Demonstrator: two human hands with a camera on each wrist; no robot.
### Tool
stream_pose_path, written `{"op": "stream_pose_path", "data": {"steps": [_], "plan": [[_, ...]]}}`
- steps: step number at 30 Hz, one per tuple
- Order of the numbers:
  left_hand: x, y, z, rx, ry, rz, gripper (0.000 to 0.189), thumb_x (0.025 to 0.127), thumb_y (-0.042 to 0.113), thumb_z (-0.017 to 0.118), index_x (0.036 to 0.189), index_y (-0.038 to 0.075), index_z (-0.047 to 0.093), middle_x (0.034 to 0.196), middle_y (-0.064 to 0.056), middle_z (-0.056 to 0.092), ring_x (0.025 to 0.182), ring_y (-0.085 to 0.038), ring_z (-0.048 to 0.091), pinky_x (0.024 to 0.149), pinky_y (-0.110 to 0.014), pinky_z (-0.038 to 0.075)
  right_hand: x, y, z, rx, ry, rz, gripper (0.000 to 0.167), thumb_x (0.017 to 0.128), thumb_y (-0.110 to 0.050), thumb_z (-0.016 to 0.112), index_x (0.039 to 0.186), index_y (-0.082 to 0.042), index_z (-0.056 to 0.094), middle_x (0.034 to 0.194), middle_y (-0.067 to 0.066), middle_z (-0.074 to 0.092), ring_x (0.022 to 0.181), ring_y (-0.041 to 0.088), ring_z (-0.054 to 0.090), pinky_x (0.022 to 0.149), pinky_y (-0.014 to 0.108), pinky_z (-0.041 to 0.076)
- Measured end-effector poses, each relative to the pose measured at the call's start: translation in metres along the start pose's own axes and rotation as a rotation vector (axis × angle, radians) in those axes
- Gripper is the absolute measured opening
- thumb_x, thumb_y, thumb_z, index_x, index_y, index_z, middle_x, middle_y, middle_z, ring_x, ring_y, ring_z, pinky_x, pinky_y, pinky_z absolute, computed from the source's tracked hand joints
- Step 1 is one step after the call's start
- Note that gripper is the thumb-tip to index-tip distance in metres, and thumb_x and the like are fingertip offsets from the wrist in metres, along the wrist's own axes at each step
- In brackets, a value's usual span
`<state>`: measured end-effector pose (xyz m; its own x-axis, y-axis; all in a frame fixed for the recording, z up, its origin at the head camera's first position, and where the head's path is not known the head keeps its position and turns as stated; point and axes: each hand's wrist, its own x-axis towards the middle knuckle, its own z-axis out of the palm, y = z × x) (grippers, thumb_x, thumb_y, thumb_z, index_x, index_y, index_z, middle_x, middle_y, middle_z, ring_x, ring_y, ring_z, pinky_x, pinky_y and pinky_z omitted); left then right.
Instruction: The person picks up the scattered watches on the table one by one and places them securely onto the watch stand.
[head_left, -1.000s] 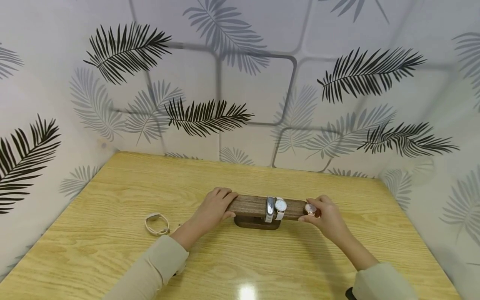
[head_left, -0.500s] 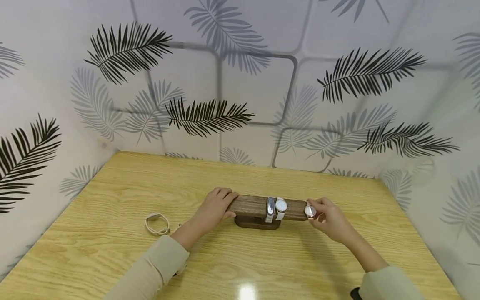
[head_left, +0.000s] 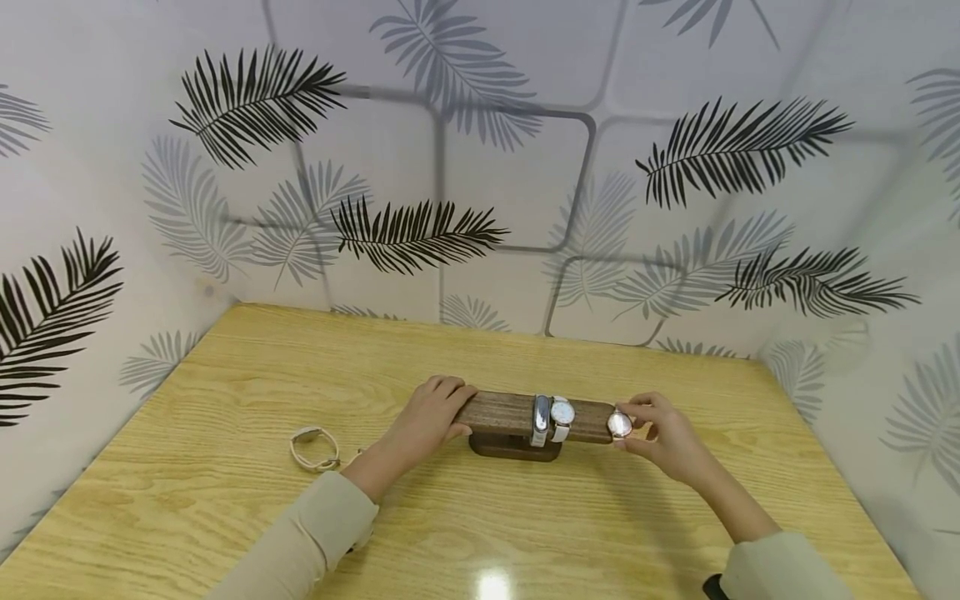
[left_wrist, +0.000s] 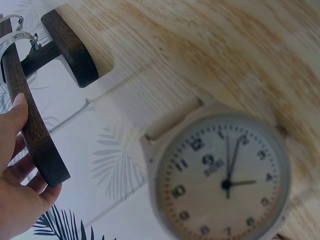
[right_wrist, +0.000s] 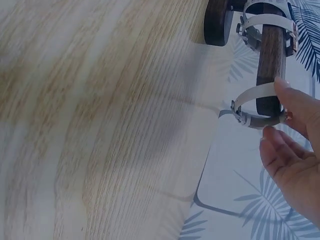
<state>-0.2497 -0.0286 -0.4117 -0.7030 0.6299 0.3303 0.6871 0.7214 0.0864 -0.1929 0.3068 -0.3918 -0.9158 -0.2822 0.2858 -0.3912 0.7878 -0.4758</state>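
One dark wooden watch stand (head_left: 498, 411) stands on the wood-grained counter (head_left: 262, 375), its long bar running left to right with the right end slightly nearer the person, and its rounded base (head_left: 514, 447) set beneath the left part. Three pieces are at the bar: one smart band (head_left: 541, 414) and one white-strapped watch (head_left: 562, 412) looped side by side near the middle, straps crosswise to the bar, and one rose-gold watch (head_left: 619, 425) at the right end. That last one's face turns up toward the head view, and its strap curves round by the bar's tip; how far the wood goes into the loop I cannot tell. The right grip (head_left: 673, 440) pinches this watch between thumb and fingers. The left grip (head_left: 435, 410) is clamped on the bar's left end, fingers over the top and thumb at the front. Left of that arm, a cream-strapped watch (head_left: 306, 433) lies on the counter, strap forming a loop. A large white dial (left_wrist: 220, 195) fills much of the left wrist view; I cannot tell which watch it belongs to.
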Motion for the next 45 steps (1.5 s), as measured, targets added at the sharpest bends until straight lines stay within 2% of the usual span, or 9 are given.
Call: {"op": "stream_pose_path", "data": {"steps": [6, 14, 24, 28, 32, 35, 37, 43, 45], "plan": [[0.001, -0.001, -0.001, -0.007, -0.002, -0.004, 0.053, 0.083, 0.035, 0.065, 0.127, 0.007, 0.053, 0.121, -0.011, 0.055, 0.114, -0.030, 0.051, 0.097, -0.043, 0.044, 0.003, 0.006, -0.001, 0.085, -0.020, 0.029, 0.046, 0.077, -0.011, 0.074, 0.116, 0.009, 0.060, 0.116, 0.028, 0.060, 0.099, 0.040, 0.062, 0.080, 0.042, 0.055], [0.002, 0.001, -0.004, -0.006, -0.030, -0.003, 0.052, 0.084, 0.035, 0.064, 0.126, 0.007, 0.053, 0.123, -0.011, 0.055, 0.114, -0.031, 0.050, 0.097, -0.044, 0.044, 0.004, 0.012, 0.000, 0.134, -0.032, 0.079, 0.047, 0.078, -0.012, 0.073, 0.119, 0.008, 0.059, 0.117, 0.027, 0.061, 0.100, 0.040, 0.062, 0.082, 0.042, 0.054], [0.001, -0.001, -0.004, -0.040, -0.029, 0.004, 0.053, 0.085, 0.035, 0.062, 0.128, 0.006, 0.052, 0.125, -0.012, 0.054, 0.116, -0.031, 0.050, 0.098, -0.044, 0.043, 0.009, 0.019, 0.004, 0.157, -0.056, 0.059, 0.048, 0.080, -0.013, 0.071, 0.123, 0.005, 0.057, 0.121, 0.024, 0.059, 0.107, 0.041, 0.059, 0.087, 0.046, 0.052], [0.001, -0.001, -0.004, -0.042, -0.038, 0.006, 0.053, 0.085, 0.035, 0.061, 0.128, 0.006, 0.052, 0.126, -0.012, 0.054, 0.116, -0.031, 0.049, 0.099, -0.044, 0.042, 0.009, 0.024, 0.012, 0.302, -0.078, 0.084, 0.053, 0.082, -0.013, 0.069, 0.128, 0.006, 0.052, 0.127, 0.026, 0.054, 0.108, 0.017, 0.062, 0.086, 0.031, 0.055], [0.001, 0.000, -0.005, -0.031, -0.049, 0.003, 0.053, 0.085, 0.035, 0.062, 0.128, 0.006, 0.052, 0.126, -0.012, 0.054, 0.116, -0.031, 0.049, 0.099, -0.044, 0.042, 0.009, 0.027, 0.020, 0.457, -0.065, 0.065, 0.056, 0.082, -0.007, 0.068, 0.130, 0.011, 0.046, 0.126, 0.033, 0.050, 0.095, -0.011, 0.057, 0.076, 0.014, 0.053], [0.002, 0.000, -0.005, -0.024, -0.050, -0.001, 0.053, 0.085, 0.034, 0.063, 0.128, 0.005, 0.052, 0.126, -0.012, 0.054, 0.116, -0.031, 0.049, 0.099, -0.044, 0.042, 0.008, 0.028, 0.023, 0.494, -0.049, 0.044, 0.057, 0.081, -0.004, 0.069, 0.130, 0.013, 0.045, 0.126, 0.035, 0.048, 0.095, -0.014, 0.056, 0.076, 0.012, 0.053], [0.002, 0.000, -0.006, -0.020, -0.046, 0.002, 0.053, 0.084, 0.034, 0.063, 0.127, 0.005, 0.052, 0.125, -0.012, 0.054, 0.115, -0.031, 0.050, 0.098, -0.044, 0.043, 0.008, 0.026, 0.022, 0.465, -0.052, 0.044, 0.058, 0.080, -0.005, 0.070, 0.129, 0.012, 0.046, 0.128, 0.035, 0.048, 0.101, -0.009, 0.056, 0.079, 0.014, 0.053], [0.002, 0.001, -0.005, 0.001, -0.023, 0.024, 0.053, 0.084, 0.035, 0.063, 0.126, 0.005, 0.052, 0.122, -0.012, 0.055, 0.113, -0.031, 0.051, 0.097, -0.042, 0.044, 0.010, 0.017, 0.014, 0.246, -0.085, 0.003, 0.058, 0.076, -0.004, 0.073, 0.126, 0.011, 0.050, 0.125, 0.032, 0.052, 0.112, 0.040, 0.055, 0.089, 0.038, 0.051], [0.001, 0.000, -0.005, -0.003, -0.021, 0.023, 0.053, 0.084, 0.035, 0.063, 0.126, 0.005, 0.052, 0.122, -0.012, 0.055, 0.113, -0.031, 0.051, 0.097, -0.042, 0.044, 0.011, 0.015, 0.014, 0.195, -0.093, -0.005, 0.058, 0.074, -0.004, 0.074, 0.125, 0.011, 0.050, 0.123, 0.031, 0.054, 0.112, 0.044, 0.054, 0.090, 0.041, 0.050]]}}
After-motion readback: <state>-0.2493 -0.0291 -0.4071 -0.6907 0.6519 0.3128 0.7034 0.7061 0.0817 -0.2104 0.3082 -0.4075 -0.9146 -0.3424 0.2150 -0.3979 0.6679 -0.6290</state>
